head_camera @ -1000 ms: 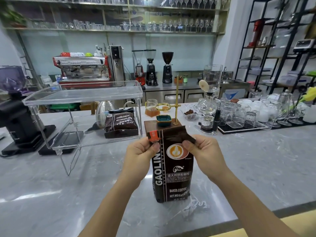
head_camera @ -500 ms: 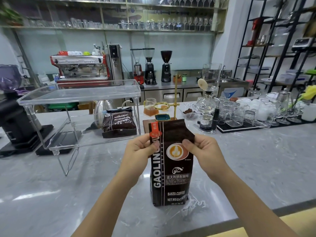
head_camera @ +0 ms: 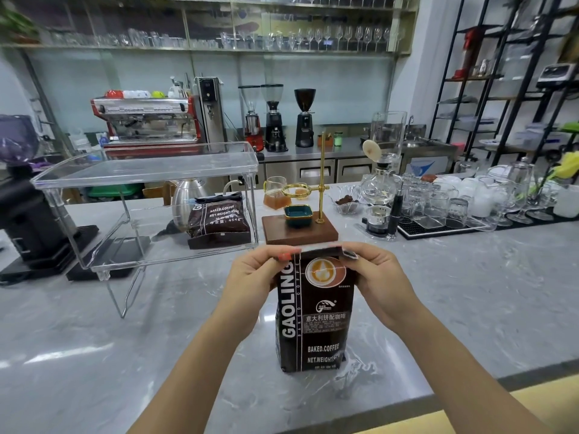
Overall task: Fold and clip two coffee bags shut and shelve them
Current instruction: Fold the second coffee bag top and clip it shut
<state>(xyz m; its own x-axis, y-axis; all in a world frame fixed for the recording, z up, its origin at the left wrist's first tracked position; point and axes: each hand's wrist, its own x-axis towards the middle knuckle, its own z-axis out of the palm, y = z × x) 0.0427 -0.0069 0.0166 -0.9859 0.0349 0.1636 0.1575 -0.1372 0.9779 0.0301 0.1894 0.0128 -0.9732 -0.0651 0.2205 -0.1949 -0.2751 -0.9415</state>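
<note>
A dark brown coffee bag [head_camera: 313, 317] with white lettering stands upright on the grey marble counter [head_camera: 470, 292] in front of me. My left hand [head_camera: 253, 277] pinches its top left corner and my right hand [head_camera: 380, 277] pinches its top right corner, where the top edge is folded down flat. A second coffee bag [head_camera: 219, 219] lies on the lower level of a clear acrylic shelf [head_camera: 144, 170] at the left. No clip is visible.
A wooden pour-over stand [head_camera: 299, 228] with a brass pole and teal dish sits just behind the held bag. A black grinder [head_camera: 22, 195] stands far left. Glasses and a siphon brewer [head_camera: 380, 183] crowd a black mat at the right. The counter's front edge runs below my arms.
The bag's top, which stood up tall half a second ago, is now folded down lower between my fingers. Both hands stay on the top corners.
</note>
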